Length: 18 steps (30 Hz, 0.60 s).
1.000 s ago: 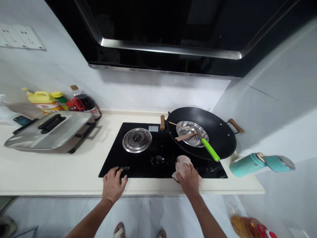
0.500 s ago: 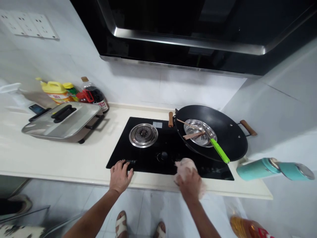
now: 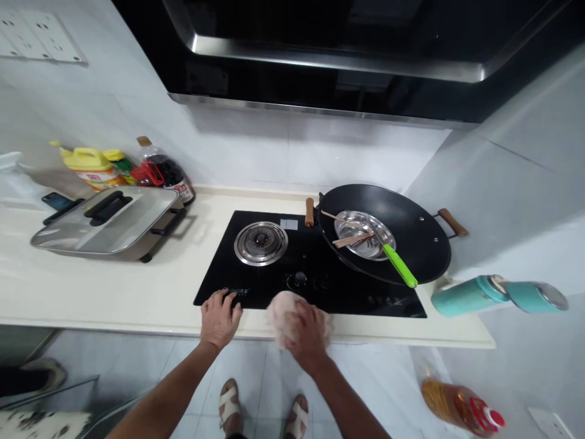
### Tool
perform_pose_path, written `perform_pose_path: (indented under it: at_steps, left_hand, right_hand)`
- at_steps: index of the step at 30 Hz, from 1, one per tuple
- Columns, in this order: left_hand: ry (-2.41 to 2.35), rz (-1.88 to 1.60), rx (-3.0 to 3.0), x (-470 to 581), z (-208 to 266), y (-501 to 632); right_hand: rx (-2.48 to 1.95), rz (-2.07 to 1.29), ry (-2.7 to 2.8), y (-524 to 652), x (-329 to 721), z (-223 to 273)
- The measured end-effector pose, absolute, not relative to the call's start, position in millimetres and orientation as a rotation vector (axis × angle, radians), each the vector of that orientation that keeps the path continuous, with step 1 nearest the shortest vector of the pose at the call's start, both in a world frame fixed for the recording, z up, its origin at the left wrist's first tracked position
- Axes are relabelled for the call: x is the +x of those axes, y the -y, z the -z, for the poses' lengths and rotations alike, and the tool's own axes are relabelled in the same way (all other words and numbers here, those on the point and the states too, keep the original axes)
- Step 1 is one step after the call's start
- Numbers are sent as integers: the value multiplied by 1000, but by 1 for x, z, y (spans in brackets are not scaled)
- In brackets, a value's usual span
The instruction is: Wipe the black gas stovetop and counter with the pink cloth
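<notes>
A pale pink cloth (image 3: 284,314) lies under my right hand (image 3: 307,334), which is closed on it at the front edge of the black cooktop (image 3: 315,299). The hand and cloth are slightly blurred. My left hand (image 3: 219,318) rests at the cooktop's front left corner, fingers spread, with nothing in it. Behind the hands are a control knob (image 3: 300,278) and a round metal burner (image 3: 261,242). On the right side of the cooktop sits a black wok (image 3: 414,231) holding a metal bowl (image 3: 365,250), wooden chopsticks (image 3: 354,239) and a utensil with a green handle (image 3: 400,266).
An electric pan (image 3: 132,235) with a glass lid stands left, before several bottles (image 3: 164,171). A turquoise flask (image 3: 470,297) is at the right end of the counter (image 3: 173,292). The range hood (image 3: 320,73) hangs above. An oil bottle (image 3: 452,399) stands on the floor.
My right hand has slid left with the cloth along the cooktop's front edge. My left hand stays at the corner. The view has shifted slightly.
</notes>
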State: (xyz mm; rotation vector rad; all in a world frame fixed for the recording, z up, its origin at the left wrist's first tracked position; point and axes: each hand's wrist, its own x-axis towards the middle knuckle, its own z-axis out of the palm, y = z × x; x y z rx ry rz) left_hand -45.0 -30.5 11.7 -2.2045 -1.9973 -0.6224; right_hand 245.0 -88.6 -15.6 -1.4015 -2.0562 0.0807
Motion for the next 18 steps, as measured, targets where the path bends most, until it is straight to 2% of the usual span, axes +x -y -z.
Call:
perform_pose_path:
  at_steps: [3, 11, 14, 18]
  left_hand:
    - [1991, 616, -2206, -44, -13, 31]
    - [2011, 683, -2231, -40, -19, 33]
    - [2018, 659, -2238, -39, -18, 35]
    - [2025, 637, -2237, -39, -16, 37]
  right_hand:
    - [-1667, 64, 1934, 105, 329, 21]
    - [-2553, 38, 1139, 128, 522, 7]
    - [-2596, 144, 957, 130, 524, 9]
    - [-2543, 121, 1233, 130, 442, 16]
